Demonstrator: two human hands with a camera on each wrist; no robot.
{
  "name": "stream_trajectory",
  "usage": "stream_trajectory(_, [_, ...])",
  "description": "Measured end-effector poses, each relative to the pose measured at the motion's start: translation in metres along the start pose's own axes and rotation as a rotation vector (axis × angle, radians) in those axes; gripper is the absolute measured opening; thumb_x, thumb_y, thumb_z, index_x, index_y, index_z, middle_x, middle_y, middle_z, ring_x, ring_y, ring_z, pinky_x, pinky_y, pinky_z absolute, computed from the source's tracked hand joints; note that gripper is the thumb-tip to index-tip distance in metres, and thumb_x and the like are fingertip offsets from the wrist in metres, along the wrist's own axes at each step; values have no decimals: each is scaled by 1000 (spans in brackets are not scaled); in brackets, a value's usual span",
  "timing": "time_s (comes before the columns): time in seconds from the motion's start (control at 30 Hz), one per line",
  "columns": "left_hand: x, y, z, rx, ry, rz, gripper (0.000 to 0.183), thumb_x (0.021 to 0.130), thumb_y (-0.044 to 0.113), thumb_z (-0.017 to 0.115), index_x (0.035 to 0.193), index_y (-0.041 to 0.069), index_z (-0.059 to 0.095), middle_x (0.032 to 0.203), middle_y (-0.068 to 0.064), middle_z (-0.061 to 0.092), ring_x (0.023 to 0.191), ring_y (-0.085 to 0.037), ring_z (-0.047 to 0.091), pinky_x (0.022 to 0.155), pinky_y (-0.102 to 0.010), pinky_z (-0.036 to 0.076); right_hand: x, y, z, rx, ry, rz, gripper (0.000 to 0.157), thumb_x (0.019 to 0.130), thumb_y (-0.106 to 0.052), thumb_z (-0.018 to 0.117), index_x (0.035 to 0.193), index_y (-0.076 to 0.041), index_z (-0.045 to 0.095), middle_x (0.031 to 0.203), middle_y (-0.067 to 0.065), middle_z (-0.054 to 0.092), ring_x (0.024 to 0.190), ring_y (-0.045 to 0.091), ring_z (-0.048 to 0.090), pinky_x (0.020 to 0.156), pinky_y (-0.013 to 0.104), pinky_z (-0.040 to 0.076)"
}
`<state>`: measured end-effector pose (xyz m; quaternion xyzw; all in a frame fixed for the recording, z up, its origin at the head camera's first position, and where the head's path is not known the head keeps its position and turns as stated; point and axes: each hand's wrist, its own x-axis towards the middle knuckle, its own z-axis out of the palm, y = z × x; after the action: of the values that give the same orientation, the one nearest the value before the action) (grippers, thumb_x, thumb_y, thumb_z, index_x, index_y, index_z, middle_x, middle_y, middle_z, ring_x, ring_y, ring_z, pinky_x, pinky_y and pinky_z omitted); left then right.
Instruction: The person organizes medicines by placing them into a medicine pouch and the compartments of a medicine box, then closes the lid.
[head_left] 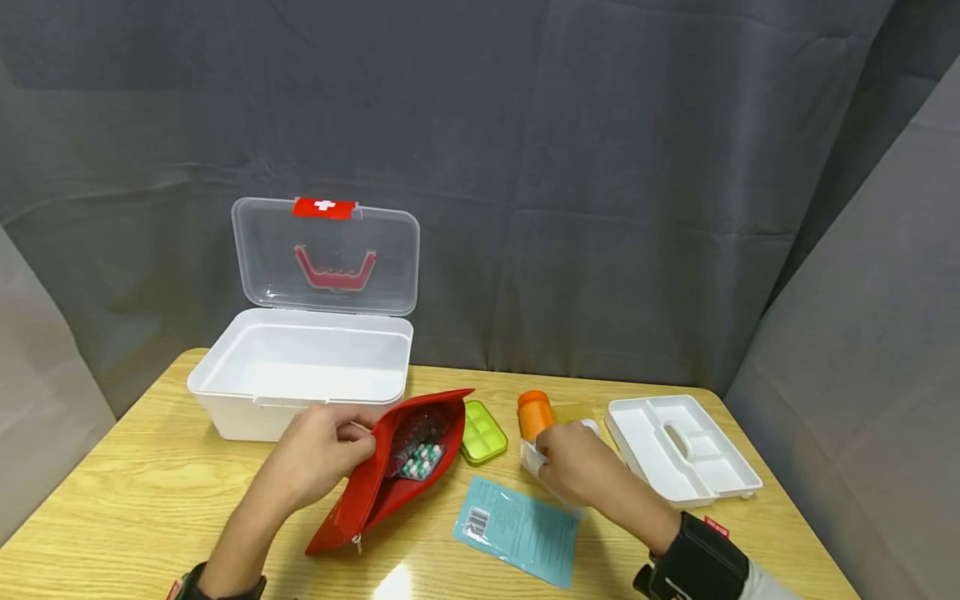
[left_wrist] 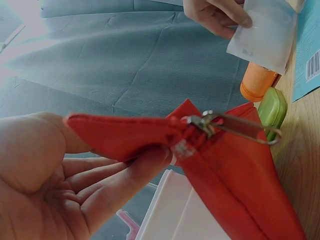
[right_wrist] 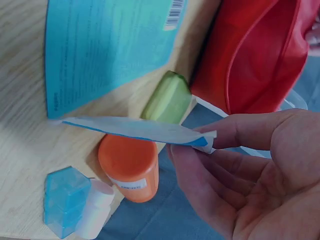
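Observation:
My left hand (head_left: 318,454) grips the rim of a red zip pouch (head_left: 356,504), whose mouth gapes toward the right. Inside the pouch lies a blister pack of green and white capsules (head_left: 422,461). Between thumb and fingers, my right hand (head_left: 581,467) pinches a flat white packet (left_wrist: 267,37) by its edge. In the right wrist view this packet is seen edge-on with a blue border, in front of an orange bottle (right_wrist: 131,162). Below it on the table lies a teal packet (head_left: 525,529) with a barcode. A green pill box (head_left: 482,433) sits between pouch and bottle.
A white box (head_left: 300,400) stands at the back left, its clear lid (head_left: 330,229) raised. On the right is a white compartment tray (head_left: 652,450) with a handle. A blue translucent case (right_wrist: 65,200) and a white cylinder (right_wrist: 95,210) lie beside the bottle.

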<state>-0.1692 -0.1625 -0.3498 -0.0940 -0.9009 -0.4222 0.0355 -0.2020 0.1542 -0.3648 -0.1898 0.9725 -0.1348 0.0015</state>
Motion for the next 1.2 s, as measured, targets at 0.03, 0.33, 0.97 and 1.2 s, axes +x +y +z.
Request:
stream_trajectory(0.03, [0, 0, 0, 1, 1, -2, 21, 78, 1, 58, 87, 12, 73, 66, 6, 62, 59, -9, 49, 52, -22, 37, 0, 0, -2, 8, -8, 9, 15, 74, 6, 65, 68, -8, 64, 57, -3, 47, 53, 14, 40, 50, 27, 30])
stream_trajectory(0.33, [0, 0, -1, 5, 4, 3, 20, 78, 1, 58, 86, 12, 73, 65, 6, 61, 58, -8, 49, 52, -21, 36, 5, 6, -15, 112, -24, 72, 13, 74, 5, 63, 77, -5, 70, 61, 1, 55, 50, 14, 47, 46, 26, 39])
stream_trajectory(0.97, [0, 1, 0, -9, -3, -8, 21, 78, 1, 58, 89, 10, 73, 66, 5, 65, 59, -9, 53, 53, -22, 41, 7, 2, -18, 213, -79, 147, 6, 80, -1, 68, 81, -6, 65, 64, 4, 59, 48, 16, 57, 46, 28, 47])
stream_trajectory(1.2, [0, 1, 0, -13, -4, -13, 21, 78, 1, 58, 89, 10, 73, 67, 5, 65, 60, -10, 53, 53, -22, 41, 8, 1, -16, 345, -108, 145, 6, 83, 3, 64, 83, -2, 61, 61, 7, 58, 45, 19, 60, 45, 30, 52])
